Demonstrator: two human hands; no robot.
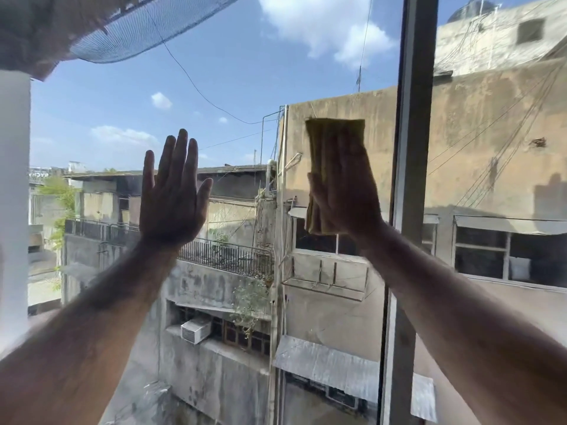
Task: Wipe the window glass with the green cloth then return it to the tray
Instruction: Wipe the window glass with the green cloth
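- Up against the window glass [245,87] we have both arms raised, and we take it from the left edge of the pane across to the right.
- Our left hand [171,197] comes first: palm flat toward the pane, fingers spread and pointing up, holding nothing; whether it actually touches the glass we cannot tell.
- Further right, the green cloth [328,148] is folded into a long pad standing upright, long axis top to bottom, flattened on the glass.
- Our right hand [346,197] is spread over the lower half of that pad, pressing it to the pane rather than pinching it, with the upper half showing above the fingertips.
- Just beside that hand on the right runs the window frame [411,179], so the cloth sits near the pane's right edge, well apart from the left hand.
- Our read: we are mid-wipe, the right hand owns the cloth, and unwiped glass lies left and below, so the stroke likely travels that way.
- No tray in view, so the return will mean turning from the window.
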